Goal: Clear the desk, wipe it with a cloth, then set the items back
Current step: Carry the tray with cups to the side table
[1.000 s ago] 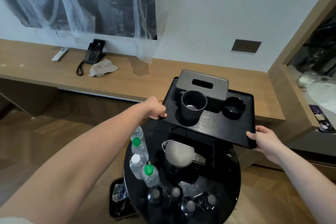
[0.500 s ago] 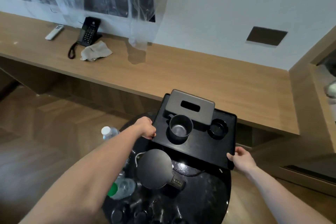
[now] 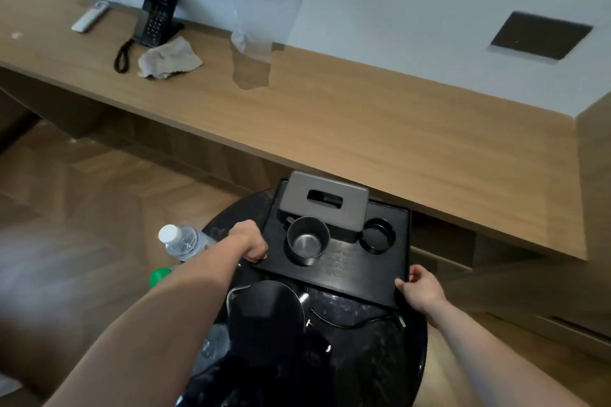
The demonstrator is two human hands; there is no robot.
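Both hands on the black tray, over the round table

Left hand grips the tray's left edge, fingers curled round it; right hand pinches the near right corner; tray carries a mug, grey box and ashtray; kettle and bottle sit near the left arm; cloth, phone and remote lie well away on the wooden surface

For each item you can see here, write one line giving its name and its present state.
Tray: gripped by both hands.
Left hand: grips tray's left edge.
Right hand: grips tray's right corner.
Mug: upright on tray.
Cloth: crumpled on desk.
Bottle: capped.
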